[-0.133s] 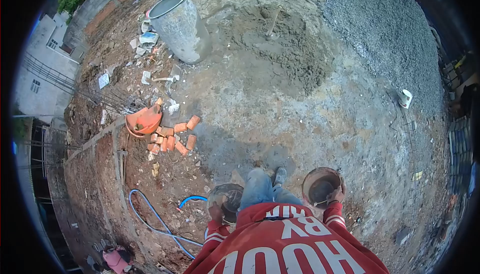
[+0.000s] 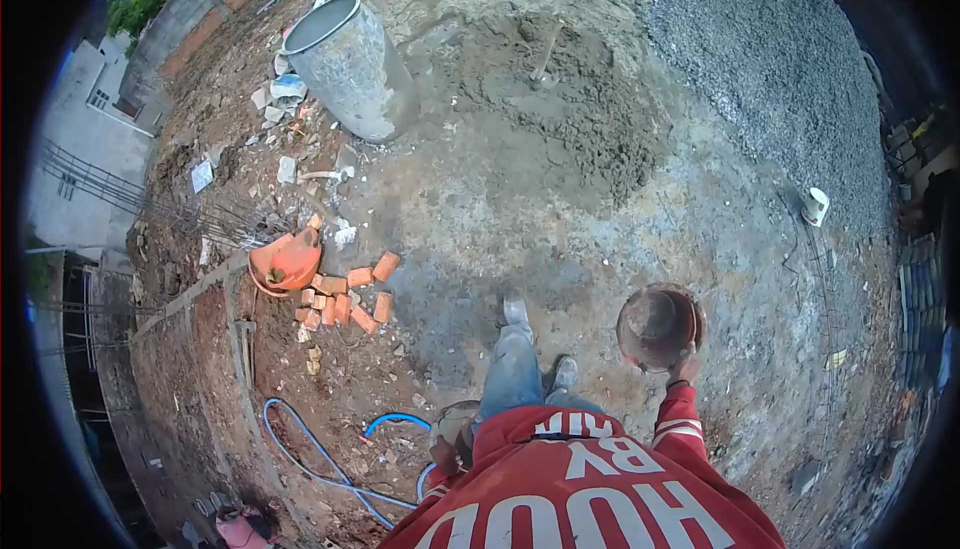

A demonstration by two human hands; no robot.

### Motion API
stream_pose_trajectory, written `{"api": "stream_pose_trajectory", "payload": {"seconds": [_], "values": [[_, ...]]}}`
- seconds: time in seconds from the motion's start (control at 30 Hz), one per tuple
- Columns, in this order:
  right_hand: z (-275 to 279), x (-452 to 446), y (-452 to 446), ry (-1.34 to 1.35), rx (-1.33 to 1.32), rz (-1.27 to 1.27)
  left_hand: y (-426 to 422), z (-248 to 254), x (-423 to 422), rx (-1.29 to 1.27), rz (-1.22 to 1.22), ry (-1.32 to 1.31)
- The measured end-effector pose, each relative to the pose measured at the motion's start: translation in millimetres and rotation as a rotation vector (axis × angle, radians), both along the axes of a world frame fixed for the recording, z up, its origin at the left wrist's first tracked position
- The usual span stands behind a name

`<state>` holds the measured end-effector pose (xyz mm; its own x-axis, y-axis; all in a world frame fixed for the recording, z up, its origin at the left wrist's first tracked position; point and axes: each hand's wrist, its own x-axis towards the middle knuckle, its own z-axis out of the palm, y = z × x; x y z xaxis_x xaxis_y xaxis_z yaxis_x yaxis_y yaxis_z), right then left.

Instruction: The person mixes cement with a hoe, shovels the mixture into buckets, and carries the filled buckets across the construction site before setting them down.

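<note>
"Why is the wide bucket (image 2: 686,325) out to the side like that?"

"The right hand (image 2: 685,364) has it by the near rim, fingers closed on the edge. I'd say that keeps it clear of the legs (image 2: 507,369) while the person steps."

"And the left hand (image 2: 443,453)?"

"It's at the second bucket (image 2: 456,419), tucked close beside the hip and partly behind the sweatshirt (image 2: 590,479). Whether those fingers grip or lie spread, I can't tell (that side is dark and half covered)."

"So one bucket each side. For balance?"

"Probably; a pair splits any weight. The wide one tips its mouth up towards us, and its inside shows a greyish coating."

"What about the handle (image 2: 547,53) in the wet grey mix (image 2: 600,119)?"

"It leans upward out of it, perhaps planted so it's easy to grab. The tall drum (image 2: 350,74) stands beside the mix, within reach of it, I suppose. The blue hose (image 2: 312,441) loops on the ground near the second bucket."
</note>
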<state>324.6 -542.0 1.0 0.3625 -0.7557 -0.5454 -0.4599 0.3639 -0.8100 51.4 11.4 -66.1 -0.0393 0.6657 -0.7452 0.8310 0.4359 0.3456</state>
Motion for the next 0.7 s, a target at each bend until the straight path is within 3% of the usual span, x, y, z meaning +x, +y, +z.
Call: {"api": "stream_pose_trajectory", "payload": {"seconds": [0.1, 0.2, 0.27, 0.33, 0.43, 0.5, 0.57, 0.6, 0.67, 0.7], "values": [[-12, 87, 9, 0.035, -0.131, 0.065, 11, 24, 54, -0.248, 0.144, 0.034], [-10, 180, 50, -0.247, -0.026, -0.129, 44, 47, 126, -0.405, 0.257, 0.042], [-37, 223, 60, -0.169, 0.087, -0.161, 69, 58, 183, -0.473, 0.307, 0.033], [-28, 271, 97, -0.118, 0.098, -0.129, 93, 70, 238, -0.491, 0.341, 0.021], [-7, 348, 154, 0.009, 0.08, -0.117, 128, 82, 335, -0.447, 0.34, -0.017], [-19, 386, 184, 0.095, 0.024, 0.065, 152, 93, 403, -0.291, 0.223, -0.099], [-53, 418, 195, -0.016, 0.3, 0.009, 191, 94, 478, -0.063, 0.046, -0.276], [-71, 432, 211, 0.011, 0.216, -0.002, 217, 98, 533, 0.011, -0.064, -0.352], [-87, 476, 226, 0.11, 0.027, 0.175, 243, 117, 608, -0.032, 0.132, -0.21], [-90, 492, 229, 0.199, -0.086, 0.318, 254, 121, 634, -0.044, 0.1, -0.182]]}}
